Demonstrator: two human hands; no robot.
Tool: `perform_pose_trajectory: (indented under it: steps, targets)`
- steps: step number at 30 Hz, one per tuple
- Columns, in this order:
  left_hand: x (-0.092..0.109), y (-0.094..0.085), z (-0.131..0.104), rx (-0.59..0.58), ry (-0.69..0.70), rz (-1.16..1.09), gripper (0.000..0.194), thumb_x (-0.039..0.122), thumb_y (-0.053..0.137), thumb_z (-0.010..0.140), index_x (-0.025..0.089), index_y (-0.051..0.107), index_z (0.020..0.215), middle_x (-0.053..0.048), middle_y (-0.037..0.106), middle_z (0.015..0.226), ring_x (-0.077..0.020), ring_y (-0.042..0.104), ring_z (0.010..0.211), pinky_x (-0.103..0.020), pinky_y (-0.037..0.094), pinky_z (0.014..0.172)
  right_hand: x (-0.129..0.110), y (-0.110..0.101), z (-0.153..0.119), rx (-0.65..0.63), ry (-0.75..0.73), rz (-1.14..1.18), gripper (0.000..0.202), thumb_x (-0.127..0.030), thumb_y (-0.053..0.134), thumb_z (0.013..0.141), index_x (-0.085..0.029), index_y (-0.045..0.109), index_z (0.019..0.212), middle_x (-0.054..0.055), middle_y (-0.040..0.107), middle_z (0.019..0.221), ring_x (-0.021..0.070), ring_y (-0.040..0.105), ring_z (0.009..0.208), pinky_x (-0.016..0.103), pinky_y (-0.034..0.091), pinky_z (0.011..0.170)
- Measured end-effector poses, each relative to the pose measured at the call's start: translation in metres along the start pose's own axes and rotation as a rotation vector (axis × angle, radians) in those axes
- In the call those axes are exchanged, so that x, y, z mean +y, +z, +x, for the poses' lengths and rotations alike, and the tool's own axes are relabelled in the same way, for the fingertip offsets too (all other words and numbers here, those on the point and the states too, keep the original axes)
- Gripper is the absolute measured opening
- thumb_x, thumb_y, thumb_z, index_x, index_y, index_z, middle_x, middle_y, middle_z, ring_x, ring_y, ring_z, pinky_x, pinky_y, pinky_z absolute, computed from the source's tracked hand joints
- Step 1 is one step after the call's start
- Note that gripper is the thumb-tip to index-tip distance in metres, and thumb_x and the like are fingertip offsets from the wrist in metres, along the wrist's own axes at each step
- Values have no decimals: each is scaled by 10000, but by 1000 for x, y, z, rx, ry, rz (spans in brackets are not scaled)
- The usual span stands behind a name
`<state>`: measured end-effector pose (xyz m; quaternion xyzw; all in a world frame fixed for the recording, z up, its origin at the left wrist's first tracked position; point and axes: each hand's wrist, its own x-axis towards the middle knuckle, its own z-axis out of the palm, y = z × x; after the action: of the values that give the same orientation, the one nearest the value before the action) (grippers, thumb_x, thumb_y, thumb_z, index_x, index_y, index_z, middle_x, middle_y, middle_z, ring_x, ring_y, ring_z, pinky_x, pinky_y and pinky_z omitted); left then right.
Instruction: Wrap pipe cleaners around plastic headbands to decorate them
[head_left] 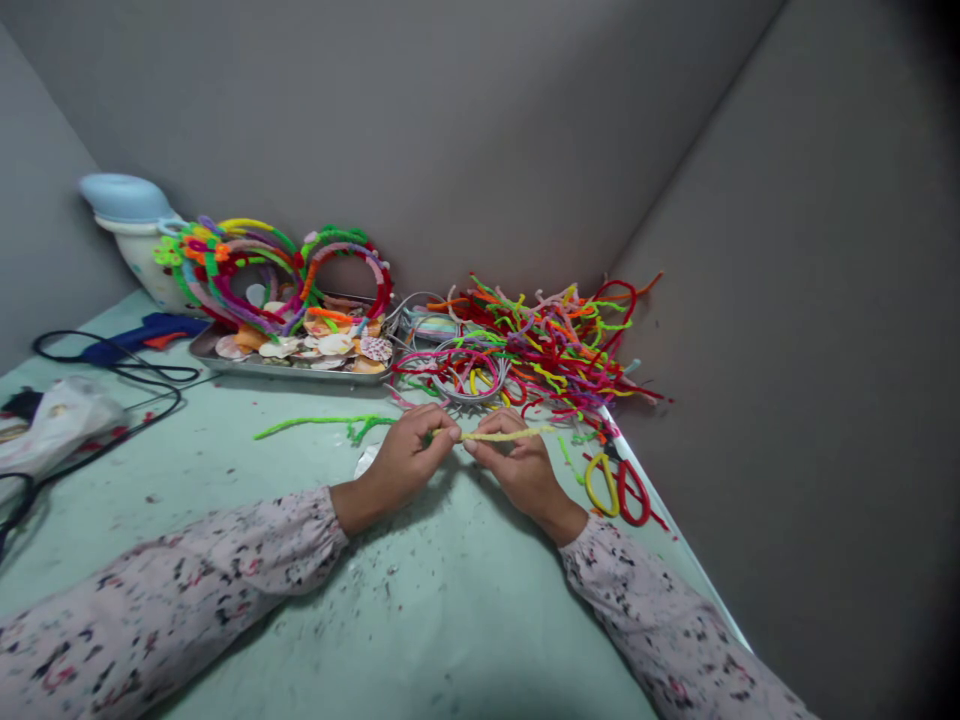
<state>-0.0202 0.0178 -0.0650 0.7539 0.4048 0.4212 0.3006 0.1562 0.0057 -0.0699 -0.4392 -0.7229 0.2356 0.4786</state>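
Note:
A pale yellow pipe cleaner [495, 436] runs level between my two hands above the table. My left hand [409, 455] pinches its left end, and a green pipe cleaner [315, 422] sticks out leftward from the same hand. My right hand [521, 465] has thumb and fingers closed round the yellow one, whose free end points right. The fingertips of both hands are close together but apart. Where green and yellow meet is hidden by my left fingers.
Behind stands a metal tray [300, 372] with shell-like pieces and colourful headbands [345, 245]. A pipe cleaner pile [540, 345] lies at the back right, above scissors [634, 492]. A black cable [112, 445], plastic bag [64, 425] and blue-lidded container [142, 240] are left.

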Motion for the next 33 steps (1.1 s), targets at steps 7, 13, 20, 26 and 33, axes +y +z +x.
perform_pose_trajectory:
  steps: [7, 13, 20, 26, 33]
  targets:
    - [2, -1, 0, -4, 5, 14, 227, 275, 475, 889, 170, 542, 699, 4, 510, 688, -148, 493, 694, -274, 388, 660, 2, -1, -1, -26, -42, -82, 95, -312, 639, 828, -236, 588, 801, 20, 611, 813, 195, 582, 833, 377, 461, 798]
    - [1, -1, 0, -7, 14, 13, 228, 269, 475, 887, 171, 542, 692, -2, 524, 697, -153, 496, 708, -279, 394, 672, 1, 1, 1, -5, -18, -40, 123, -303, 637, 820, -224, 603, 732, 15, 619, 759, 198, 596, 811, 391, 463, 811]
    - [0, 0, 0, -9, 15, 11, 234, 276, 476, 890, 174, 540, 690, 3, 520, 687, -151, 495, 702, -276, 389, 660, 5, 2, 0, 12, 17, 72, 107, -307, 642, 814, -209, 631, 770, 27, 633, 778, 193, 598, 804, 369, 482, 795]
    - [1, 0, 0, -9, 17, 1, 235, 271, 474, 887, 174, 533, 682, 4, 509, 677, -150, 486, 692, -279, 384, 657, 5, 0, 0, -19, 37, 80, 112, -302, 641, 817, -201, 627, 771, 23, 621, 784, 186, 592, 813, 354, 476, 790]
    - [1, 0, 0, -11, 9, 12, 235, 290, 468, 888, 178, 543, 696, -4, 526, 688, -156, 495, 701, -278, 390, 663, 5, 0, -1, -34, 32, 84, 130, -319, 599, 847, -204, 620, 790, 29, 624, 811, 189, 589, 838, 347, 477, 801]
